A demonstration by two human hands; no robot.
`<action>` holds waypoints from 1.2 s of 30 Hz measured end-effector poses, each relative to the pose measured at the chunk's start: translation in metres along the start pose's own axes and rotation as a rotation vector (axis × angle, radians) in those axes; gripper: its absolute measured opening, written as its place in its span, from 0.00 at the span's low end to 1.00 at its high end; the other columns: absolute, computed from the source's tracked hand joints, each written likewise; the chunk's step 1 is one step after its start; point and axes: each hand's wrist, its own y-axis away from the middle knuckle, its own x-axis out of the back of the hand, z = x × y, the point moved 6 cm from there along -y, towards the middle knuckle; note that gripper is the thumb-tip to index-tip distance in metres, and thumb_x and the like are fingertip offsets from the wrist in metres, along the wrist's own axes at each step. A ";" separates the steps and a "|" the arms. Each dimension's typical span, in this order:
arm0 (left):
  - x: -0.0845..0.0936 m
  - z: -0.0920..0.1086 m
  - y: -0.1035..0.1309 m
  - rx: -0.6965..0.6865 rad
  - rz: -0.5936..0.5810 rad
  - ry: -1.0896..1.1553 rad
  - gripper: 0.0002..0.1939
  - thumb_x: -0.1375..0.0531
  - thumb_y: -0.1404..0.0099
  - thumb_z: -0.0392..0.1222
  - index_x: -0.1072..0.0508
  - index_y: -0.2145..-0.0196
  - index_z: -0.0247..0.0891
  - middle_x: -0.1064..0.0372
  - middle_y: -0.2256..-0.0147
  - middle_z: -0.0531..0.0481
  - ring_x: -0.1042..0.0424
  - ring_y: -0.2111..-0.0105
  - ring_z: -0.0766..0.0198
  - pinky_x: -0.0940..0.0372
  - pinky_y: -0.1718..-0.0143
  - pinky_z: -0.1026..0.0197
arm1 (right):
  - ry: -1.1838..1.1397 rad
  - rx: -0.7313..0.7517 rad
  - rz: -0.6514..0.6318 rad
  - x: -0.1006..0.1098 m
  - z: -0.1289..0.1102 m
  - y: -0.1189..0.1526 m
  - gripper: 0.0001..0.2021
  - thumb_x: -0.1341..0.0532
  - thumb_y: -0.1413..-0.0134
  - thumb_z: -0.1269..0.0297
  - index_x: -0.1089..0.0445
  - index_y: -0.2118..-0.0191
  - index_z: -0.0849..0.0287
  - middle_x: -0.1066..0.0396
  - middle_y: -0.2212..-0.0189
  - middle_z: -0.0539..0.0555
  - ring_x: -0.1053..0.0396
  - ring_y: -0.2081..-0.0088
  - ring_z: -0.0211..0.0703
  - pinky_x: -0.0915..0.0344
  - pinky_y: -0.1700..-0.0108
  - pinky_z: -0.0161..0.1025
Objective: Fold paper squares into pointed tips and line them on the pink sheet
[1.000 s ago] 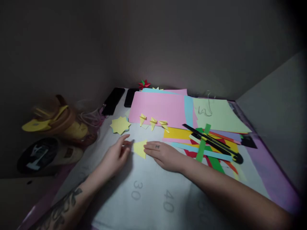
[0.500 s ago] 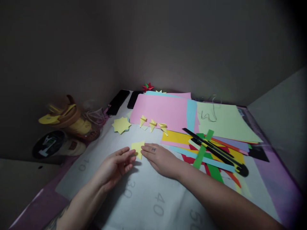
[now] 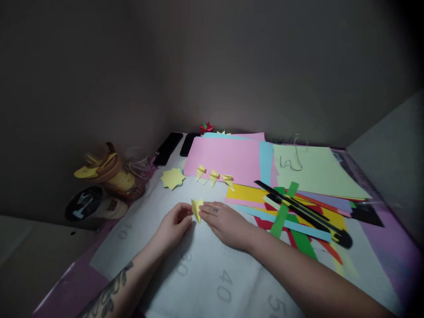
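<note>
A small folded yellow paper piece (image 3: 196,209) stands between my hands over the white numbered mat, its two sides raised along a crease. My left hand (image 3: 175,224) is curled, with thumb and fingertips closed at the paper's left edge. From the other side, my right hand (image 3: 230,224) keeps its fingers together and pressed on the right edge of the paper. Just beyond lie three folded yellow pieces, the middle one (image 3: 213,177) among them, in a row at the front edge of a pink sheet (image 3: 228,157). A yellow star-shaped paper stack (image 3: 172,178) sits to their left.
A black-and-yellow utility knife (image 3: 304,211) rests on coloured paper strips at the right, beside a pale green sheet (image 3: 318,168). Drink cups, one with a brown lid (image 3: 103,171), stand left. Phones (image 3: 168,148) and a red paper star (image 3: 206,128) lie at the back.
The yellow paper, flatter before, now has its sides folded up. My left hand's fingers have curled in from a looser pose. The view has shifted slightly.
</note>
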 end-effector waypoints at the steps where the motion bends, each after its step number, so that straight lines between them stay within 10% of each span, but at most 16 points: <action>1: 0.001 0.004 -0.002 -0.123 0.018 -0.173 0.09 0.42 0.43 0.31 0.32 0.62 0.35 0.35 0.68 0.51 0.34 0.71 0.67 0.36 0.68 0.62 | 0.006 0.007 -0.001 0.000 -0.001 0.000 0.19 0.46 0.41 0.73 0.33 0.45 0.66 0.32 0.45 0.61 0.37 0.43 0.52 0.40 0.41 0.50; 8: 0.006 0.021 -0.010 -0.719 0.019 -0.801 0.11 0.42 0.37 0.35 0.28 0.56 0.40 0.37 0.48 0.40 0.32 0.56 0.58 0.34 0.55 0.53 | 0.035 -0.011 -0.052 0.004 -0.004 -0.001 0.18 0.48 0.39 0.73 0.33 0.45 0.63 0.33 0.44 0.61 0.39 0.42 0.52 0.40 0.41 0.52; 12: 0.007 0.025 -0.011 -0.941 -0.090 -0.948 0.08 0.42 0.35 0.38 0.23 0.63 0.45 0.27 0.55 0.45 0.33 0.51 0.53 0.39 0.51 0.48 | 0.036 -0.015 -0.091 0.005 -0.004 -0.001 0.19 0.49 0.37 0.72 0.35 0.43 0.62 0.35 0.43 0.61 0.42 0.39 0.51 0.42 0.40 0.52; 22: 0.014 0.023 -0.030 -0.753 -0.358 -0.615 0.09 0.42 0.34 0.42 0.22 0.65 0.39 0.27 0.62 0.44 0.30 0.60 0.61 0.36 0.56 0.57 | 0.056 0.069 -0.117 0.002 -0.007 0.005 0.19 0.49 0.36 0.73 0.35 0.43 0.56 0.35 0.43 0.58 0.47 0.38 0.51 0.47 0.40 0.58; 36: -0.002 0.033 -0.050 -0.659 -0.437 -0.799 0.10 0.45 0.34 0.42 0.27 0.69 0.37 0.32 0.67 0.48 0.35 0.64 0.61 0.42 0.57 0.59 | -0.065 0.038 -0.079 0.004 -0.008 0.005 0.18 0.50 0.40 0.76 0.33 0.46 0.61 0.31 0.49 0.61 0.37 0.46 0.46 0.36 0.46 0.46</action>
